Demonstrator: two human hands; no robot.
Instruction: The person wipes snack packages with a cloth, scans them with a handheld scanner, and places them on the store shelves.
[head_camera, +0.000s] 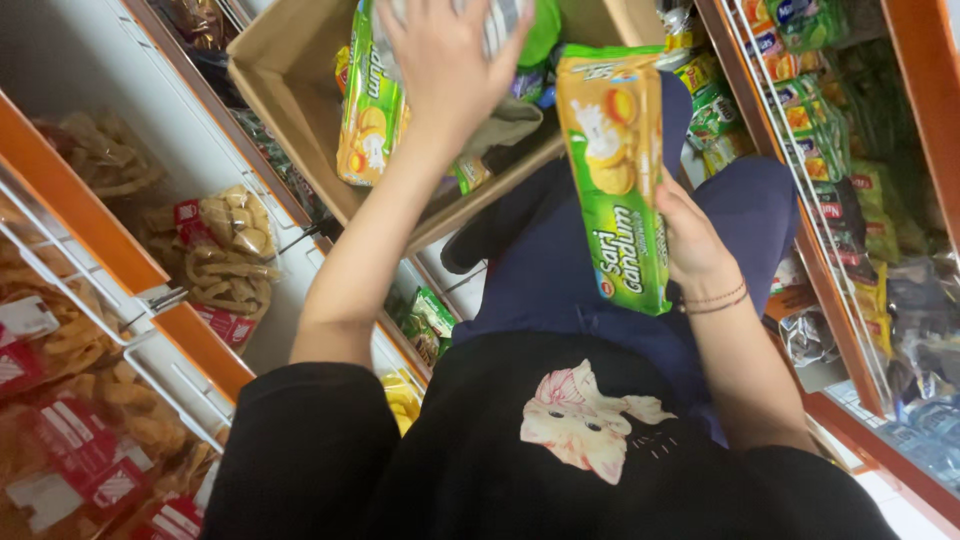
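Observation:
My right hand (690, 240) grips a long green and yellow biscuit pack (615, 170) by its side and holds it upright over my lap. My left hand (445, 65) reaches into an open cardboard box (285, 75) with its fingers spread over a grey-striped packet (503, 18). Whether the fingers close on that packet is hidden by the back of the hand. A second green and yellow biscuit pack (365, 110) stands in the box just left of that hand. I wear a black shirt and blue trousers.
White wire shelves with orange edges stand on both sides. Clear bags of fried crackers (225, 250) fill the left shelves. Green, red and yellow snack packets (830, 150) fill the right rack. More packets (425, 320) lie on the low shelf under the box.

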